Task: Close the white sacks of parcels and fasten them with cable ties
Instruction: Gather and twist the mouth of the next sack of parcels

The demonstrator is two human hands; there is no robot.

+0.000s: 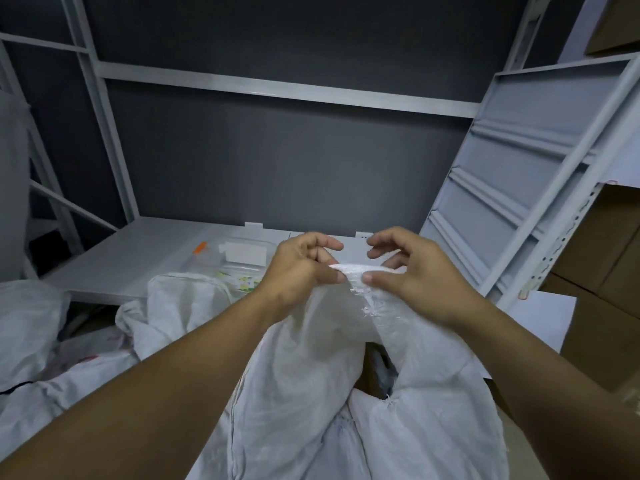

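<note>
Left hand (pixel 301 268) and right hand (pixel 412 271) pinch the sack (pixel 311 375) mouth's frayed edge together; gathering step, a cable tie probably comes next.

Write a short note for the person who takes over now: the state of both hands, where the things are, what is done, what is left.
Hands: left hand pinches the frayed top edge of the white sack; right hand pinches the same edge beside it.
The sack stands in front, its mouth gaping below the hands.
Done: top edges brought together. No cable tie is visible.
To do: gather the neck, fasten a tie. At the left lie other sacks; whether they are tied, I cannot tell.
</note>
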